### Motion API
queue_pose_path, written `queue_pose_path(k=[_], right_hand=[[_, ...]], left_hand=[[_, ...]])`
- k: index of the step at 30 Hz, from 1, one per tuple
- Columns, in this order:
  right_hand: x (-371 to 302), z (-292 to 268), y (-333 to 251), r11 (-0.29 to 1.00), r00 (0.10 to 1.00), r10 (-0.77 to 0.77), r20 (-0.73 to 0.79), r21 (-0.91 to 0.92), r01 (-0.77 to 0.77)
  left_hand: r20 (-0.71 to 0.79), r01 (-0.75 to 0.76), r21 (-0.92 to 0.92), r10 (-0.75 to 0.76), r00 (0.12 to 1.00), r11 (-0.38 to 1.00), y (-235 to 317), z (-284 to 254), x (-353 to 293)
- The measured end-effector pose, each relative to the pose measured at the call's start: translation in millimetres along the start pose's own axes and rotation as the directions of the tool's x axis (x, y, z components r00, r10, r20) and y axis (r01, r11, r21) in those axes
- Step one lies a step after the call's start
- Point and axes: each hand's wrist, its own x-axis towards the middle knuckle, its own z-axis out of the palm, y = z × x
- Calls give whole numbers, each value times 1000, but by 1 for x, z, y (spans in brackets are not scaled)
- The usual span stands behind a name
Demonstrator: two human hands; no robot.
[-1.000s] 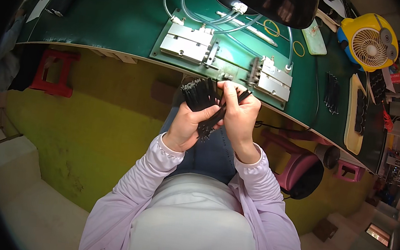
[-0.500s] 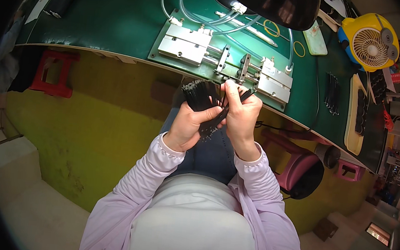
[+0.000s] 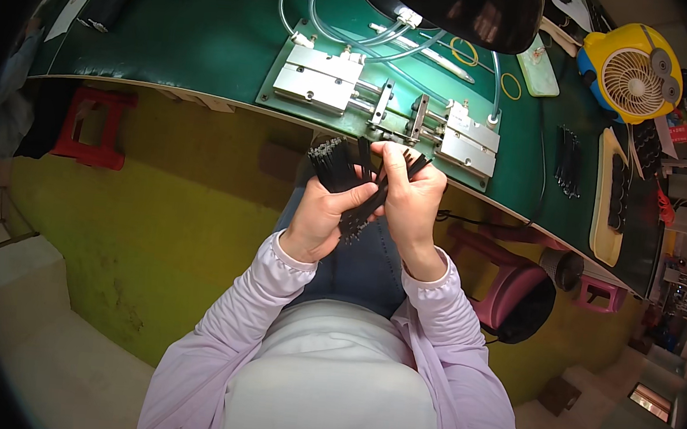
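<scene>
A fanned bundle of thin black wires [image 3: 330, 164] with pale tips lies in my left hand [image 3: 317, 218], whose thumb presses across it. My right hand [image 3: 414, 209] is closed on several strands at the bundle's right side, thumb and index finger pinched near their upper ends. Its other fingers are mostly hidden behind the strands. Both hands are in front of the bench edge, just below a clamping fixture [image 3: 319, 78] with two silver pneumatic blocks. Between the blocks, small metal jaws [image 3: 398, 120] face each other, apart from the wires.
A black lamp head [image 3: 470, 12] overhangs the green bench [image 3: 203, 36]. Clear air tubes [image 3: 318, 9] loop behind the fixture. Rightward are a yellow fan [image 3: 634, 73], loose black wires [image 3: 568, 162] and a cream tray [image 3: 607, 207]. Red [image 3: 91, 128] and pink stools [image 3: 498, 283] stand below.
My right thumb and index finger have shifted slightly left along the strands. A few wires now stand apart between the two hands. My left hand has barely moved.
</scene>
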Motion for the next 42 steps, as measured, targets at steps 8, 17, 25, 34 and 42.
queue_pose_path(k=[8,17,25,34,42], right_hand=[[4,-2,2,999,999,32,-6,-4,-32],[5,-3,3,999,999,38,-12,31,-38],[5,-5,5,997,998,53,-17,56,-52],[-1,-3,1,999,999,19,37,45,-20],[2,-3,0,998,998,64,-2,17,-64]], left_hand=[[7,0,7,0,1000,1000,0,1,3],[41,-6,3,6,999,1000,-1,0,4],[42,-32,-46,34,999,998,-1,6,3],[31,-28,30,27,999,999,2,7,-1],[-24,-15,13,15,1000,1000,1,3,3]])
